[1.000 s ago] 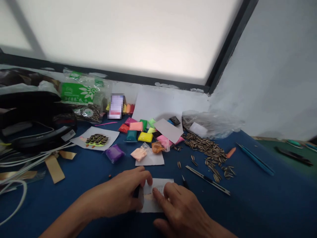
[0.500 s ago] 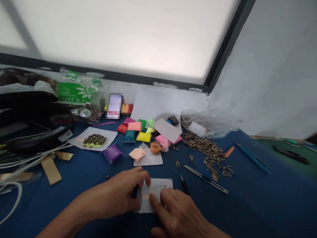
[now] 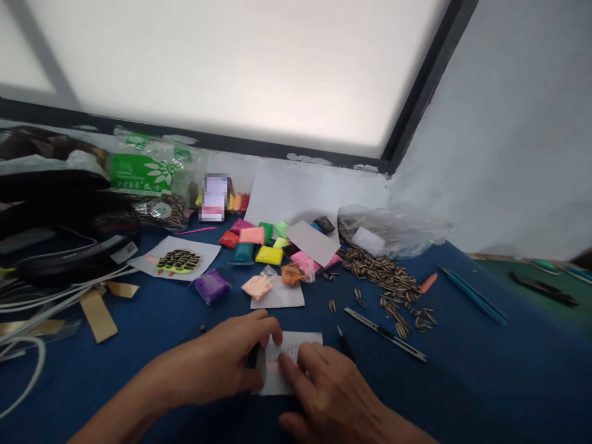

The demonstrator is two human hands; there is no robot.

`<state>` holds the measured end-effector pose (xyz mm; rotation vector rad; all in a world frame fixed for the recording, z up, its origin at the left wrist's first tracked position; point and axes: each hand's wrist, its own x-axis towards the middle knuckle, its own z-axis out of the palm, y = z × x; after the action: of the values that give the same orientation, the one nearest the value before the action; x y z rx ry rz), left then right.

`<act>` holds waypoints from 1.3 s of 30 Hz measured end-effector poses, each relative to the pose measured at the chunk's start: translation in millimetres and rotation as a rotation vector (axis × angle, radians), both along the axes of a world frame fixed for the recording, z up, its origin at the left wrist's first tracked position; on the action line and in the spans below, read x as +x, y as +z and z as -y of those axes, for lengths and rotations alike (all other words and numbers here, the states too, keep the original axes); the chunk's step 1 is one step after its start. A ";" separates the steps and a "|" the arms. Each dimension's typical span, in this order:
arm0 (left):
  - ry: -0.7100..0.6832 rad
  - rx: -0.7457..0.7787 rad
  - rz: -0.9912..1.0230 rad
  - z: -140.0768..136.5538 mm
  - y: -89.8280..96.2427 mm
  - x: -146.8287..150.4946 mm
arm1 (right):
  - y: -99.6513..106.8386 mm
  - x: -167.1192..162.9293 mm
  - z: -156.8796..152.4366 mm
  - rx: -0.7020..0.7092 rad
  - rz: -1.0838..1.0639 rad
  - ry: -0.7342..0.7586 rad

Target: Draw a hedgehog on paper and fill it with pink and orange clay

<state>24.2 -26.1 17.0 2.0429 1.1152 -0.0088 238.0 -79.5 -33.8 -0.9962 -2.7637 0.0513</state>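
In front of me lies a small white paper point(image 3: 306, 338) with a pencil drawing, much of it covered by my hands. My left hand point(image 3: 226, 354) holds it at the left side, thumb near the lower corner and curled fingertips near the top. A thin patch of pale peach clay point(image 3: 272, 365) sits on the drawing. The index finger of my right hand point(image 3: 330, 388) presses at the edge of this clay. Its other fingers are bent over the paper and the thumb is apart, with nothing gripped. A black pen point(image 3: 345, 344) rests just right of the paper.
Clay packets point(image 3: 269, 255) in several colours lie behind the paper. Sunflower seeds point(image 3: 382, 274) are heaped at right, near a utility knife point(image 3: 386, 334) and blue tweezers point(image 3: 472, 295). A seed-covered hedgehog picture point(image 3: 178, 260) lies at left, beside white cables point(image 3: 39, 345).
My right hand has shifted slightly, covering more of the pencil drawing, its index finger still at the peach clay. My left hand stays in place on the paper.
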 end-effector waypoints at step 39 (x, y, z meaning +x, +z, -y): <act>0.230 0.170 0.315 -13.8 -23.0 3.3 | 15.6 34.9 -6.1 0.130 -0.304 -0.132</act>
<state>27.5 -12.3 -6.0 1.9629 1.1713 0.5207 272.8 -73.3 -18.3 -1.0385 -2.3905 0.0020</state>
